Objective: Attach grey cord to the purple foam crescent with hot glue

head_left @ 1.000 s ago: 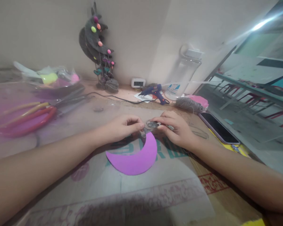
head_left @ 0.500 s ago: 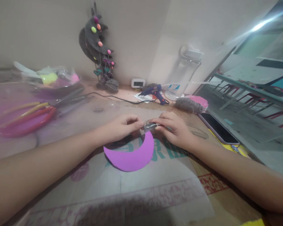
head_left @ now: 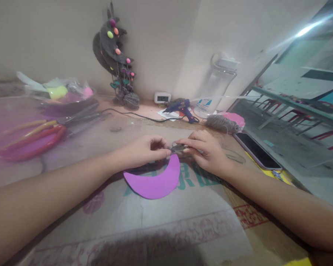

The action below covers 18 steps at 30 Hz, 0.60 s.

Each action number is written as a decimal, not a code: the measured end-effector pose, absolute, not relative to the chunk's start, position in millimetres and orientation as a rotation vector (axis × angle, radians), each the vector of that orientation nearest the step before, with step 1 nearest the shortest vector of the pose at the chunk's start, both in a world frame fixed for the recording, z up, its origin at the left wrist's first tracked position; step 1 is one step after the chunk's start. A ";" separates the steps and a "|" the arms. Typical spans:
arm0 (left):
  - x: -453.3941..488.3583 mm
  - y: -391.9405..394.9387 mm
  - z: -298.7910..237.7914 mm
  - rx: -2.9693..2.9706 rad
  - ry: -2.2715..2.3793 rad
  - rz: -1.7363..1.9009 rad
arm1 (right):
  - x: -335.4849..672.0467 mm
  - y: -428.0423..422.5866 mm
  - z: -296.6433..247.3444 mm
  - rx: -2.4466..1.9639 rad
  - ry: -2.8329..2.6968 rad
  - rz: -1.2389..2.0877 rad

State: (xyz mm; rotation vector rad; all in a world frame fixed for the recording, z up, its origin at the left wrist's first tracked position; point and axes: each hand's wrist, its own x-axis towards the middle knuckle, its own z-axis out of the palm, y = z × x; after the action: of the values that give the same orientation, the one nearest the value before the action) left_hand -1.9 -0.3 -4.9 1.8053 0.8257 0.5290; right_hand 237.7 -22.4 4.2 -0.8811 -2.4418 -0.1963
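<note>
A purple crescent cutout (head_left: pixel 154 185) lies at the middle of the work surface, with one horn pointing up between my two hands. My left hand (head_left: pixel 152 149) is closed, thumb and forefinger pinching at the crescent's upper tip; the fingertips partly hide that tip. My right hand (head_left: pixel 207 149) grips a small grey metal tool (head_left: pixel 178 148) between thumb and fingers. The tool's front end meets the crescent's tip beside my left thumb. Its exact kind is blurred and half covered by my fingers.
Left: red-and-yellow-handled scissors (head_left: pixel 48 142) and a bowl (head_left: pixel 80 99) of wrapped pieces. Behind: a dark crescent hanging (head_left: pixel 111 50), a small digital clock (head_left: pixel 162 98), a blue glue gun (head_left: pixel 183 109), a clear bottle (head_left: pixel 215 88). Right: grey yarn (head_left: pixel 222 123) and a phone (head_left: pixel 258 150).
The purple crescent has shifted slightly upward and turned a little. The metal tool has tilted between my right fingers, while both arms stay nearly in place.
</note>
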 end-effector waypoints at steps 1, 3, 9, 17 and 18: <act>-1.6 -0.8 -4.6 1.799 0.827 0.526 | 237.9 -22.4 4.0 -0.874 -2.449 -0.221; -1.1 -1.9 -4.0 1.788 0.831 0.516 | 238.1 -22.5 4.0 -0.868 -2.459 -0.264; -1.6 -1.1 -3.0 1.763 0.808 0.539 | 237.7 -23.4 4.9 -0.893 -2.455 -0.296; -2.8 -0.6 -2.9 1.800 0.820 0.557 | 238.1 -23.3 3.9 -0.874 -2.468 -0.268; -2.6 -1.2 -2.3 1.803 0.824 0.555 | 238.1 -23.3 4.0 -0.870 -2.467 -0.255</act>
State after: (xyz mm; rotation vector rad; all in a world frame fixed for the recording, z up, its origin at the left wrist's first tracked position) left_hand -2.6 -1.2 -2.3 1.8028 0.8239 0.5552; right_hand 238.1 -23.3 4.0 -0.8701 -2.4669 -0.2554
